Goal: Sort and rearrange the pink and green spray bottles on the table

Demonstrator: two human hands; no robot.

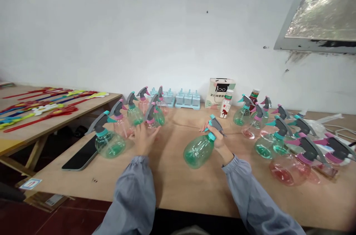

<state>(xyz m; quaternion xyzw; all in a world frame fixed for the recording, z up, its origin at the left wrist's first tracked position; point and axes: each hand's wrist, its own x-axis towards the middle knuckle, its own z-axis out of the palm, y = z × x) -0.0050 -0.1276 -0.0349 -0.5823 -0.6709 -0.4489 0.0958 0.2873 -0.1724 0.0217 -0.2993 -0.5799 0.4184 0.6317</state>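
Note:
My right hand (218, 138) is wrapped round the neck and trigger head of a green spray bottle (198, 151). The bottle is tilted, its teal nozzle up and its round body toward the lower left over the table. My left hand (143, 138) has its fingers apart, thumb out to the right, just in front of a pink spray bottle (151, 125) with a grey and pink head. Whether it touches that bottle is hard to see. Left of it stand another pink spray bottle (121, 125) and a green one (109, 145).
More spray bottles, pink (289, 170) and green (267, 146), crowd the right side. A phone (80, 155) lies at left. Ice-pop moulds (188, 100), a paper bag (215, 94) and a white bottle (226, 105) stand by the wall. Colourful flat pieces (44, 116) cover the left table.

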